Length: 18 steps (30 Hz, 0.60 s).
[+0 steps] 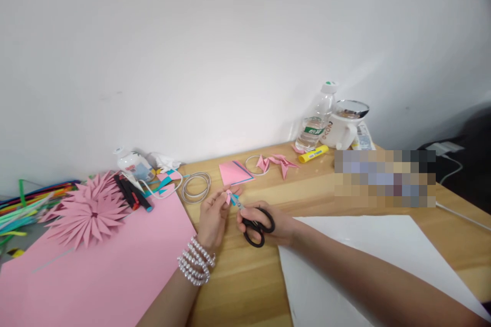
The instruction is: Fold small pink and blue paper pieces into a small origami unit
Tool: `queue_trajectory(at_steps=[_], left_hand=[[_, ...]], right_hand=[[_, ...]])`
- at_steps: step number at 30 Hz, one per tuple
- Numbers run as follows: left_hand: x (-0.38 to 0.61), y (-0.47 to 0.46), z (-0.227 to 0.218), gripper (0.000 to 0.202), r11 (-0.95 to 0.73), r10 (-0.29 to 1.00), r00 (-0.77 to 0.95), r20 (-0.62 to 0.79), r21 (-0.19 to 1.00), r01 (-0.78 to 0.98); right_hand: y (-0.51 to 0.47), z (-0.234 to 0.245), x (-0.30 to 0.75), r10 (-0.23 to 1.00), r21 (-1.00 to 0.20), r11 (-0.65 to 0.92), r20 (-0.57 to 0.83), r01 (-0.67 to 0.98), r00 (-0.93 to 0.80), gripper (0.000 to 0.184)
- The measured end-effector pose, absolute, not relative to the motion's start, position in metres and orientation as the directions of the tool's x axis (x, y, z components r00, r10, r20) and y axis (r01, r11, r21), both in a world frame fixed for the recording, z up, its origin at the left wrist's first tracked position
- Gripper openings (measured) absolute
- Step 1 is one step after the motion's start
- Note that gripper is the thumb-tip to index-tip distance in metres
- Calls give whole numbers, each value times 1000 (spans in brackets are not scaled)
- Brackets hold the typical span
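My left hand (214, 214), with a pearl bracelet (196, 261) at the wrist, pinches a small pink and blue piece of paper (229, 197). In my right hand (264, 222) is a pair of black-handled scissors (259, 226). Their blades point up and left and meet the paper at my left fingertips; whether they are cutting into it I cannot tell. Just beyond my hands lies a folded pink paper with a dark blue edge (235, 172). To its right are small pink folded paper shapes (283, 163).
Pink sheet (153, 271), folded paper flowers (94, 214) and markers (132, 191) lie left. A coiled cable (196, 187) is near my left hand. Yellow glue stick (313, 154), water bottle (314, 120) and white mug (339, 132) stand or lie back right. White board (383, 245) lies under my right forearm.
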<state>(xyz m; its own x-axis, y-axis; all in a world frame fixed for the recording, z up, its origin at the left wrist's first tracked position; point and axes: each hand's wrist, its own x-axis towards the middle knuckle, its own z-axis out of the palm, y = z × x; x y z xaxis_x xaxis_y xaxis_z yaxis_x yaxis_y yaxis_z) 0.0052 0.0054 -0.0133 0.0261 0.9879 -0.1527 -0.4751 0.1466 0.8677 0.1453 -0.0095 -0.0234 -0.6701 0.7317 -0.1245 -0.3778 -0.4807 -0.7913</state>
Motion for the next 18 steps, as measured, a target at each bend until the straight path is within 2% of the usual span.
queue_trajectory(at_steps=[3, 8, 14, 18], left_hand=[[6, 5, -15, 22, 141, 989, 26, -145, 885, -444], [6, 5, -14, 24, 138, 990, 11, -143, 925, -354], [6, 6, -13, 23, 138, 987, -38, -158, 938, -318], [4, 6, -17, 24, 133, 987, -46, -153, 947, -293]], right_hand=[[-9, -21, 147, 757, -875, -387, -122, -291, -642, 28], [-8, -19, 148, 766, -918, -351, -168, -185, -620, 28], [-8, -22, 141, 847, -976, -217, -201, 25, -492, 8], [-10, -22, 135, 910, -985, -100, -149, 144, -386, 8]])
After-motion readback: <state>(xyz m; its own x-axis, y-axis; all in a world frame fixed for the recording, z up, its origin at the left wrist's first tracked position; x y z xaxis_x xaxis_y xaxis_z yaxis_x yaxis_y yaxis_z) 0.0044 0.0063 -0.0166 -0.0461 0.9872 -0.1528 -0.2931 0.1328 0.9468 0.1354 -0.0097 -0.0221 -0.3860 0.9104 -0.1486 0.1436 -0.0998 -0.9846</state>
